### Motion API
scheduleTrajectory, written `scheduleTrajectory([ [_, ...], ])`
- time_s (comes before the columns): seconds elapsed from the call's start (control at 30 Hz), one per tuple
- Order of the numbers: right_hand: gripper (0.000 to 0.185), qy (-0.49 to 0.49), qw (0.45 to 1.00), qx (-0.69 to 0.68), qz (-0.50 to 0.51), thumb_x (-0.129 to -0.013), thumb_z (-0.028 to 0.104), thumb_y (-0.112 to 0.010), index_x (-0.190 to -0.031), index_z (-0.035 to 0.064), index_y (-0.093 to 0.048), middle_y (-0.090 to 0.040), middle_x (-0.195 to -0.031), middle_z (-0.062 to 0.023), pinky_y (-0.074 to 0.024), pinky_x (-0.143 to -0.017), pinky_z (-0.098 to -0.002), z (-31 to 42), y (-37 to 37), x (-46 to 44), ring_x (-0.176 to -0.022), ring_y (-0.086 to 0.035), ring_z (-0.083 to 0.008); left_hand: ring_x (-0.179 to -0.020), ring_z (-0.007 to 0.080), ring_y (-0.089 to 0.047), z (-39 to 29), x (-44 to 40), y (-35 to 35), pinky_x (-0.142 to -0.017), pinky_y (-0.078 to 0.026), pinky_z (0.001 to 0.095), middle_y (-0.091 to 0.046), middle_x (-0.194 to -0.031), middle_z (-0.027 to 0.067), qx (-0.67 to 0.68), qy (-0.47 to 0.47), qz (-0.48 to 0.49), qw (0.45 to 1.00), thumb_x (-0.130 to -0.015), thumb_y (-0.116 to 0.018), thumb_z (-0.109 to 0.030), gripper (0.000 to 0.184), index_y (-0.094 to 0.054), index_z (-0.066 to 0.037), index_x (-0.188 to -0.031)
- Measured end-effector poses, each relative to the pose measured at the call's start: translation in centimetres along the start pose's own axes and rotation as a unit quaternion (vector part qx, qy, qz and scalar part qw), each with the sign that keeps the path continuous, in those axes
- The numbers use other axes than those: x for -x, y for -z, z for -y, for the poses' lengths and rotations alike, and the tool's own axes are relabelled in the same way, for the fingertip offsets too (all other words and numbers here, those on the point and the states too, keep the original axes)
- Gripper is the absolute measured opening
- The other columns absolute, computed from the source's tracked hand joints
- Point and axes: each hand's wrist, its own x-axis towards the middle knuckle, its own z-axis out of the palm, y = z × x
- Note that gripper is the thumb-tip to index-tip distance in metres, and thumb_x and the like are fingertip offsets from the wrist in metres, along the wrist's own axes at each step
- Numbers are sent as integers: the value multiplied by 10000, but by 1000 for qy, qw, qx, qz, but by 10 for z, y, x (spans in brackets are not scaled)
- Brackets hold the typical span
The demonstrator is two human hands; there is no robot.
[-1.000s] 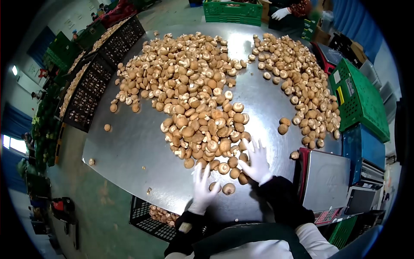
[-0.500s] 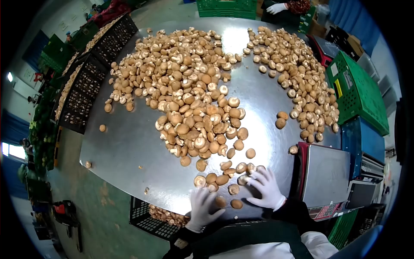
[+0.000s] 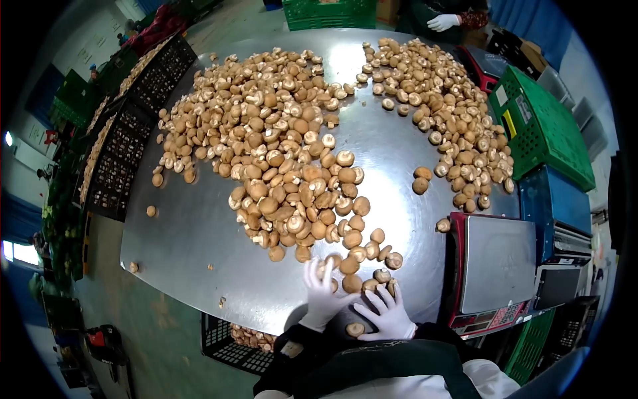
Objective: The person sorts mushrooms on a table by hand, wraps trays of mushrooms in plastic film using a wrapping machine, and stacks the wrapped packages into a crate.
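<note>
Both of my hands wear white gloves and rest at the near edge of a metal table. My left hand is open, its fingertips against brown-capped mushrooms at the near end of the middle pile and its thumb out to the right. My right hand lies open with fingers spread, touching a few mushrooms just beyond it. A single mushroom sits beside its thumb. The large mushroom pile stretches away from my hands toward the far left.
A second mushroom pile runs along the right side. A flat-topped scale stands at the near right, by a green crate. Black crates of mushrooms line the left edge; another black crate sits below. Across the table is another person's gloved hand.
My left hand has moved up and right to the mushrooms. My right hand has drawn down and left, toward my left hand. The loose mushrooms between them have shifted. The view has moved slightly.
</note>
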Motion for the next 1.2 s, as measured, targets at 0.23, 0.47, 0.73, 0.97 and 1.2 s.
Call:
scheduleTrajectory([
  [0.23,456,158,987,-20,-9,-771,443,-564,-1173,227,-558,-488,-1243,-19,-211,-1039,-563,-8,-8,-1,-1218,-382,-226,-1228,338,-359,-41,-53,-61,-1035,-295,381,-343,-1320,223,388,84,27,917,-857,-566,-120,518,-361,29,-1309],
  [0.47,452,275,958,-30,82,-804,367,-557,-1221,201,-509,-535,-1105,-10,-237,-1060,-522,-21,-21,-9,-1131,-457,-207,-1221,232,-418,-19,-67,-23,-1060,-313,353,-446,-1302,139,518,165,0,839,-958,-396,-179,375,-421,0,-1287],
  [0.73,471,264,963,-4,50,-746,332,-596,-1193,204,-523,-530,-1003,1,-278,-1045,-481,-46,-4,-4,-1012,-492,-166,-1097,306,-479,27,-4,36,-968,-374,391,-485,-1164,175,190,113,-87,971,-855,-471,-18,299,-506,25,-1149],
  [0.97,382,99,979,155,-86,-758,187,-532,-1138,216,-566,-529,-970,47,-317,-993,-463,-69,28,-30,-965,-498,-148,-1134,411,-416,15,50,21,-1000,-307,505,-448,-1204,226,100,74,43,991,-748,-627,-134,468,-506,-5,-1180],
  [1.2,247,-103,923,190,-319,-742,210,-661,-979,209,-595,-514,-1004,-6,-368,-912,-460,-140,55,-87,-967,-491,-226,-1165,405,-379,12,51,-2,-1022,-218,586,-429,-1228,217,-29,36,33,998,-701,-653,-197,546,-496,-34,-1197],
])
